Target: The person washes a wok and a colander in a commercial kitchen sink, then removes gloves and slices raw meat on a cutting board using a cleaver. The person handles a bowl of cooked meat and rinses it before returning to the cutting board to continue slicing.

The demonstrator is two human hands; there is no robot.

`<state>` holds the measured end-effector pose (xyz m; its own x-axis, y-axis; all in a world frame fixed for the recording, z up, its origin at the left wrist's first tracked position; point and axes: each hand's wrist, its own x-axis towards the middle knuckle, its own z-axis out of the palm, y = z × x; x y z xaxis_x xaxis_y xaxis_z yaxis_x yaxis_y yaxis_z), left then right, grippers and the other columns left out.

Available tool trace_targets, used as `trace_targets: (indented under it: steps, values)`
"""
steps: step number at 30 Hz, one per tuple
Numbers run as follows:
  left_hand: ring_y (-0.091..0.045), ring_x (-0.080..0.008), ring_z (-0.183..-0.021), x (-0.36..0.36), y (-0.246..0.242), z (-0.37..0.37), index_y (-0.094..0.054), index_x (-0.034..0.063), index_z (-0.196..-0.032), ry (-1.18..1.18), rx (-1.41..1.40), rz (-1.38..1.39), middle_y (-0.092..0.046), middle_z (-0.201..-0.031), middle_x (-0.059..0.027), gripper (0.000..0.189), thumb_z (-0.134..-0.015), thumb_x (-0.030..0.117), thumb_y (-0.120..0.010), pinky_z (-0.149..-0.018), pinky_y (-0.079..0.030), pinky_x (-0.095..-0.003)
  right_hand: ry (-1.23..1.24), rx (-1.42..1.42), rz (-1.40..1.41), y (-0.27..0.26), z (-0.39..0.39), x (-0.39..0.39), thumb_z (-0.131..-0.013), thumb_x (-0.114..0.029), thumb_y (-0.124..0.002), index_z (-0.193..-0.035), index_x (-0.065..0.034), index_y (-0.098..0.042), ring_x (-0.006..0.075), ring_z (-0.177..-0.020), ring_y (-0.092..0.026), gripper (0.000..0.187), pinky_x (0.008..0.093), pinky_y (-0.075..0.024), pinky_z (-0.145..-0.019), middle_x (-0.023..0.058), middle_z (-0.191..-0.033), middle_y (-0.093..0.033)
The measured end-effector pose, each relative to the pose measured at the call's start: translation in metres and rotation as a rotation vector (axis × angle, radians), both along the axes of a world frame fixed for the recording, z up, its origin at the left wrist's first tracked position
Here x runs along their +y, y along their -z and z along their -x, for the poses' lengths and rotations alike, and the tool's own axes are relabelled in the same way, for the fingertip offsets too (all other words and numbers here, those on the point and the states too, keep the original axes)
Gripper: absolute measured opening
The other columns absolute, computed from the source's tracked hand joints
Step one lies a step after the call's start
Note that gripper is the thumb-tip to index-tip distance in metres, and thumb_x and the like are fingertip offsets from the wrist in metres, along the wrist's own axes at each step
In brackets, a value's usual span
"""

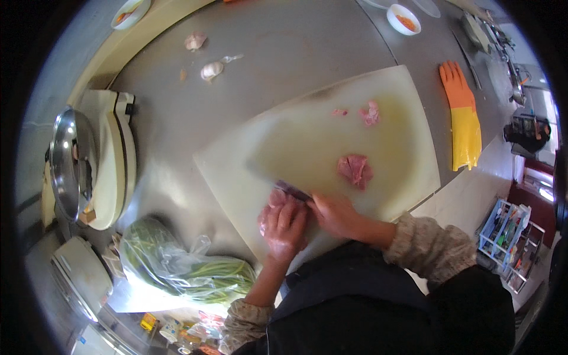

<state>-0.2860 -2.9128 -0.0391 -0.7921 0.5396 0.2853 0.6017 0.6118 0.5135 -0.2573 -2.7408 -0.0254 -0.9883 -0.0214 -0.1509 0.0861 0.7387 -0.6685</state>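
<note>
My left hand presses on a piece of raw meat near the lower edge of a large white cutting board. Just right of it, my right hand is closed around the handle of a kitchen knife, whose blade lies against the meat. The handle is mostly hidden by the fingers. A larger chunk of red raw meat rests on the board above my right hand. Small pink meat scraps lie farther up the board.
A clear bag of long green vegetables lies at lower left. Garlic bulbs sit on the metal counter beyond the board. An orange and yellow rubber glove lies at right, a white bowl above. Another person is far right.
</note>
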Motion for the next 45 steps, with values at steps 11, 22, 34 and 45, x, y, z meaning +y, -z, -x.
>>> trace_targets:
  steps: [11, 22, 34, 45]
  values:
    - [-0.061, -0.0272, -0.100, 0.002, -0.002, -0.010, -0.072, 0.0150, -0.090, -0.080, -0.001, -0.024, -0.066, -0.108, -0.0031, 0.021, -0.068, 0.015, -0.073, -0.096, -0.043, -0.0494, -0.099, -0.028, -0.166, -0.036, -0.006, 0.066, -0.093, -0.022, -0.058, -0.096, -0.0059, -0.049, 0.0423, -0.065, -0.061, 0.018, 0.0499, -0.0449, -0.054, 0.0184, -0.072, -0.060]
    - [-0.061, -0.0261, -0.097, 0.003, 0.007, -0.015, -0.072, 0.0162, -0.088, -0.101, 0.098, 0.005, -0.066, -0.103, -0.0034, 0.023, -0.065, 0.016, -0.074, -0.095, -0.044, -0.0491, -0.243, -0.545, -0.143, -0.051, -0.076, 0.066, -0.091, -0.016, -0.051, -0.103, -0.0035, -0.047, 0.0430, -0.068, -0.064, 0.018, 0.0553, -0.0474, -0.061, 0.0193, -0.073, -0.065]
    - [-0.061, -0.0263, -0.101, -0.002, 0.006, -0.009, -0.069, 0.0141, -0.087, -0.064, 0.137, -0.003, -0.065, -0.105, -0.0038, 0.022, -0.066, 0.019, -0.075, -0.092, -0.044, -0.0483, -0.211, -0.499, -0.079, -0.020, -0.062, 0.031, -0.086, -0.012, -0.055, -0.107, -0.0013, -0.050, 0.0433, -0.079, -0.064, 0.025, 0.0530, -0.0496, -0.069, 0.0223, -0.090, -0.065]
    - [-0.060, -0.0284, -0.101, -0.002, -0.003, -0.008, -0.072, 0.0114, -0.086, -0.118, -0.039, -0.048, -0.067, -0.108, -0.0040, 0.015, -0.071, 0.012, -0.076, -0.089, -0.046, -0.0429, -0.093, -0.349, -0.207, -0.040, -0.115, 0.081, -0.093, -0.017, -0.054, -0.097, -0.0033, -0.050, 0.0418, -0.070, -0.064, 0.015, 0.0514, -0.0479, -0.061, 0.0204, -0.073, -0.063]
